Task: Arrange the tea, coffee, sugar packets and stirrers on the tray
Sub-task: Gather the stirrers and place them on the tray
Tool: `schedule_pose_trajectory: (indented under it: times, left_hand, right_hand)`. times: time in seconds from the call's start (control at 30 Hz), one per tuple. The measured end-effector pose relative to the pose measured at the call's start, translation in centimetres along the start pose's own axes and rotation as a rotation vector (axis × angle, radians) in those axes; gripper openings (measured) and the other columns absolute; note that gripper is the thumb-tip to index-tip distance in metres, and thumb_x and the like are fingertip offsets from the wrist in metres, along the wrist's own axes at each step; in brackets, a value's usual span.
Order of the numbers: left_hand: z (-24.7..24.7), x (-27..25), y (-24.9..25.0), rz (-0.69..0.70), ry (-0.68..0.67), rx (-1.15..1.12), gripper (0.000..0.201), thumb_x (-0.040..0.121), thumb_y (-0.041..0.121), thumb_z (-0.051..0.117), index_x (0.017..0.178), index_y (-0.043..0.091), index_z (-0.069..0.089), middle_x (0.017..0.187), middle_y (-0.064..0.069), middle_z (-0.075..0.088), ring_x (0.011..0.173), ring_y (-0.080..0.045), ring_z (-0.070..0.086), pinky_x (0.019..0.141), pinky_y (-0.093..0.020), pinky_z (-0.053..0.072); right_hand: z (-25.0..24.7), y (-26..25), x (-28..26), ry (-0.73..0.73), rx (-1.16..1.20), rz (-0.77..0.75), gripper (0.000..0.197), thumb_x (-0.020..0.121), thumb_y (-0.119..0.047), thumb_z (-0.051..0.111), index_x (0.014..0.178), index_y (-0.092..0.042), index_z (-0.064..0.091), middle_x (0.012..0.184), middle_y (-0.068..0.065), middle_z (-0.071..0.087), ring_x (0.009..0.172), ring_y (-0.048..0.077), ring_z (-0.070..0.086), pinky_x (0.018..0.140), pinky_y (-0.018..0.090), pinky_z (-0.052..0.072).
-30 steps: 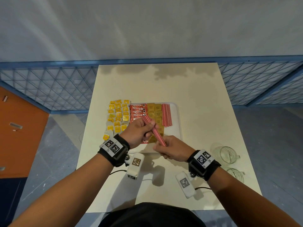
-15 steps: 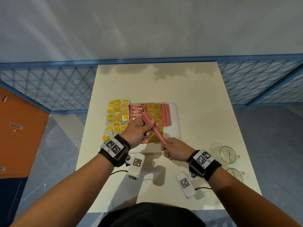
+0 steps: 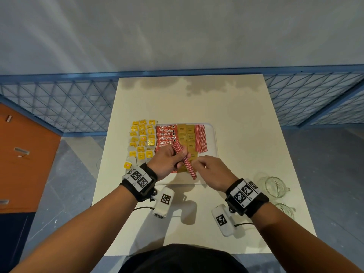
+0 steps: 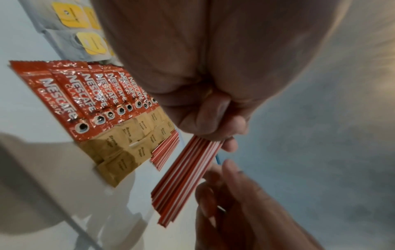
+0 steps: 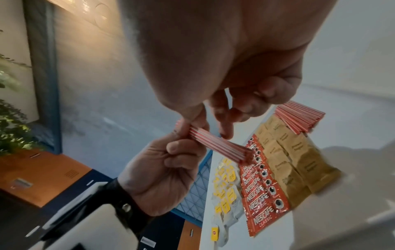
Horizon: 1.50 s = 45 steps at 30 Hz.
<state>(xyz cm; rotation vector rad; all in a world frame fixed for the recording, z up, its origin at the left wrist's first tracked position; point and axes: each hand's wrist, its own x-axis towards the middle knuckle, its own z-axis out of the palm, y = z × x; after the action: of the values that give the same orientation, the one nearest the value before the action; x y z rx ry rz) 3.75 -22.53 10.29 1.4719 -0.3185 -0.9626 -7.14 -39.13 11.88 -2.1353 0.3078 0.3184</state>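
Loose bundle of red-and-white stirrers [image 3: 184, 161] was held in the air, slanted, over the near half of the tray [image 3: 213, 143]. Left hand [image 3: 167, 161] was clamped round its middle; right hand [image 3: 211, 171] sat beside the near end, fingers [image 4: 229, 170] curled, though whether they pinched a stick I could not tell.

Risk: grip covered only mid-length, so sticks could fan or slide out onto the sugar packets [image 3: 188, 139] and coffee sachets [image 3: 165, 135], upsetting their rows. Laid stirrers [image 3: 201, 137] lay toward the tray's right edge. Tea bags [image 3: 141, 139] lay off the tray's left edge.

Red coffee sachets [image 4: 70, 99]: "NESCAFE CLASSIC". Brown sugar packets [image 4: 119, 152]: "Brown Sugar", blurred. Yellow tea tags [image 3: 142, 138]: print unreadable.
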Motion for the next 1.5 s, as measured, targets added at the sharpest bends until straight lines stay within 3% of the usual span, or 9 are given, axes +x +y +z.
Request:
schedule_pose_trajectory:
  times: [0.13, 0.23, 0.33, 0.47, 0.67, 0.93, 1.03, 1.3, 1.5]
  left_hand:
    - [0.3, 0.5, -0.6, -0.066, 0.027, -0.044, 0.027, 0.103, 0.025, 0.053, 0.087, 0.015, 0.071, 0.068, -0.015, 0.047, 0.05, -0.013, 0.04, 0.047, -0.02, 0.034]
    - [0.8, 0.9, -0.2, -0.105, -0.019, -0.062, 0.027, 0.105, 0.025, 0.05, 0.09, 0.01, 0.066, 0.058, -0.006, 0.044, 0.046, -0.011, 0.037, 0.044, -0.019, 0.032]
    - [1.1, 1.8, -0.1, -0.136, -0.047, -0.066, 0.027, 0.105, 0.026, 0.049, 0.092, 0.009, 0.066, 0.057, -0.006, 0.042, 0.044, -0.012, 0.036, 0.042, -0.018, 0.031]
    - [0.8, 3.5, -1.2, -0.22, -0.084, -0.172, 0.023, 0.101, 0.029, 0.057, 0.098, 0.01, 0.069, 0.079, -0.014, 0.045, 0.05, -0.013, 0.035, 0.042, -0.018, 0.034]
    - [1.5, 5.6, -1.6, -0.284, -0.048, -0.172, 0.024, 0.103, 0.025, 0.054, 0.104, 0.005, 0.065, 0.058, 0.001, 0.055, 0.043, -0.007, 0.039, 0.041, -0.017, 0.033]
    - [0.8, 10.4, -1.7, -0.237, 0.095, 0.15, 0.028, 0.098, 0.038, 0.06, 0.097, 0.012, 0.072, 0.084, -0.016, 0.063, 0.059, -0.015, 0.055, 0.056, -0.024, 0.047]
    - [-0.1, 12.6, -1.6, -0.194, 0.147, 0.466, 0.026, 0.099, 0.042, 0.057, 0.11, 0.022, 0.069, 0.096, -0.006, 0.072, 0.078, -0.015, 0.066, 0.07, -0.027, 0.053]
    - [-0.4, 15.9, -1.6, -0.059, 0.078, 1.088, 0.045, 0.094, 0.027, 0.066, 0.136, 0.017, 0.054, 0.14, -0.005, 0.051, 0.119, -0.024, 0.058, 0.099, -0.034, 0.047]
    - [0.7, 16.9, -2.4, -0.007, 0.002, 1.213, 0.055, 0.094, 0.024, 0.065, 0.145, 0.013, 0.046, 0.155, -0.008, 0.033, 0.119, -0.027, 0.059, 0.098, -0.035, 0.052]
  right_hand:
    - [0.5, 0.7, 0.4, -0.045, -0.048, -0.017, 0.032, 0.098, -0.042, 0.06, 0.078, -0.018, 0.068, 0.053, -0.017, 0.054, 0.053, 0.003, 0.048, 0.051, 0.015, 0.033]
    - [1.1, 1.3, 1.1, -0.057, -0.085, 0.006, 0.028, 0.094, -0.041, 0.067, 0.076, -0.019, 0.069, 0.054, -0.007, 0.05, 0.052, 0.007, 0.046, 0.053, 0.024, 0.035]
    - [1.4, 1.6, 1.7, 0.0, -0.096, 0.043, 0.045, 0.093, -0.039, 0.068, 0.057, -0.023, 0.046, 0.053, -0.004, 0.047, 0.051, 0.014, 0.042, 0.053, 0.031, 0.033]
    - [1.1, 2.1, 2.3, 0.021, -0.078, 0.068, 0.048, 0.092, -0.035, 0.066, 0.052, -0.022, 0.043, 0.061, 0.012, 0.064, 0.058, 0.028, 0.061, 0.055, 0.037, 0.045]
    - [0.9, 4.0, 4.0, -0.024, -0.027, 0.154, 0.037, 0.093, -0.03, 0.064, 0.058, -0.019, 0.06, 0.062, 0.002, 0.067, 0.048, 0.005, 0.053, 0.049, 0.018, 0.041]
    - [-1.3, 5.7, 8.2, 0.006, -0.025, 0.264, 0.039, 0.094, -0.031, 0.063, 0.057, -0.019, 0.065, 0.056, -0.004, 0.065, 0.047, 0.005, 0.056, 0.047, 0.016, 0.042]
    - [-2.6, 6.3, 10.3, 0.032, -0.067, 0.339, 0.04, 0.095, -0.032, 0.064, 0.058, -0.017, 0.065, 0.059, -0.002, 0.067, 0.05, 0.012, 0.058, 0.047, 0.019, 0.042]
    - [-3.2, 7.3, 14.9, 0.077, -0.172, 0.492, 0.035, 0.09, -0.032, 0.069, 0.067, -0.006, 0.064, 0.062, 0.006, 0.063, 0.051, 0.018, 0.053, 0.048, 0.027, 0.044]
    - [-2.9, 7.6, 15.5, 0.087, -0.312, 0.524, 0.039, 0.094, -0.036, 0.066, 0.066, -0.014, 0.05, 0.065, 0.002, 0.058, 0.059, 0.021, 0.057, 0.046, 0.025, 0.034]
